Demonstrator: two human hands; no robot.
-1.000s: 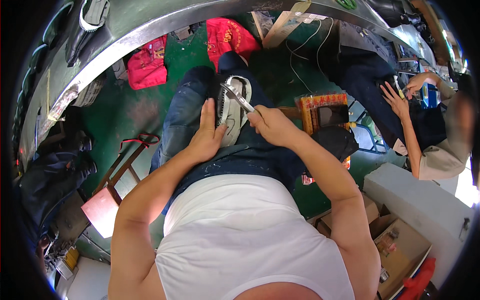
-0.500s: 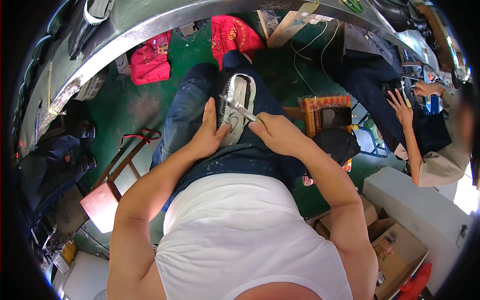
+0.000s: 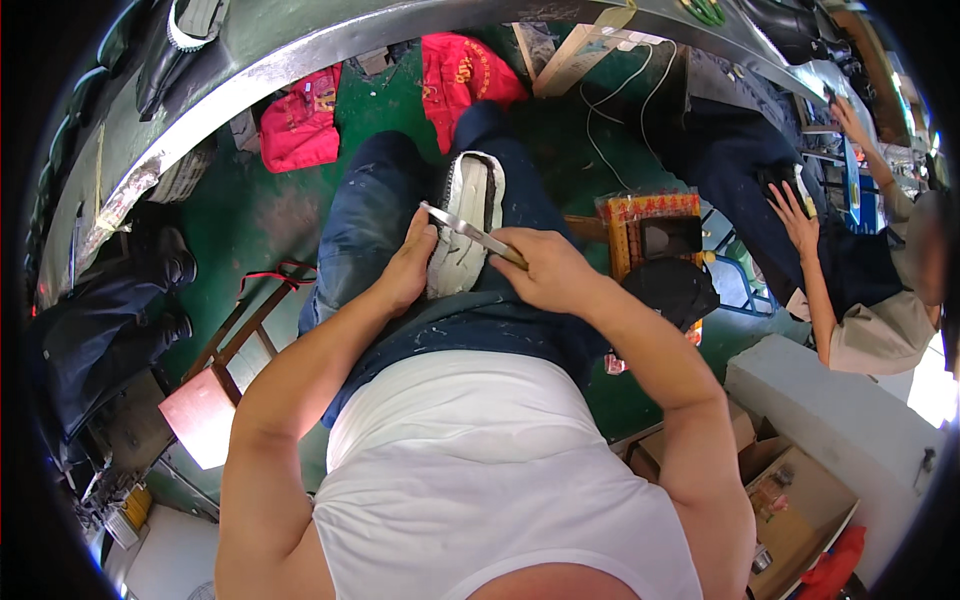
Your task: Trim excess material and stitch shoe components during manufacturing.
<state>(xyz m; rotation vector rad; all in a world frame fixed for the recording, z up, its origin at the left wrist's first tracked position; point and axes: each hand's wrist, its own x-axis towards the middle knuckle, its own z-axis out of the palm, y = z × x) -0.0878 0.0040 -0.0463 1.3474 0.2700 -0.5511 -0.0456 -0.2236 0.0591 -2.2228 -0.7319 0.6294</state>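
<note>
A shoe (image 3: pixel 463 245) lies sole up across my lap, its pale, unfinished underside showing inside a white rim with a dark gap. My left hand (image 3: pixel 405 265) grips its left side, fingers along the edge and thumb near the tool's head. In my right hand (image 3: pixel 553 268) is a silver metal hand tool that looks like pincers (image 3: pixel 462 228). It slants across the sole, its head at the shoe's left edge beside my left thumb. Whether its jaws hold anything is too small to tell.
A curved workbench (image 3: pixel 300 50) with shoes on it runs along the far side. Red cloths (image 3: pixel 300 125) hang below. A wooden stool (image 3: pixel 205 400) stands left. A patterned box (image 3: pixel 620 230) carries a phone and a black cap (image 3: pixel 670 292) at right, near a co-worker's hand (image 3: pixel 797 215).
The tool has swung flatter, its head moving left and slightly down to the shoe's left edge. My left fingers have shifted down the side. The co-worker's far hand has reached toward the bench.
</note>
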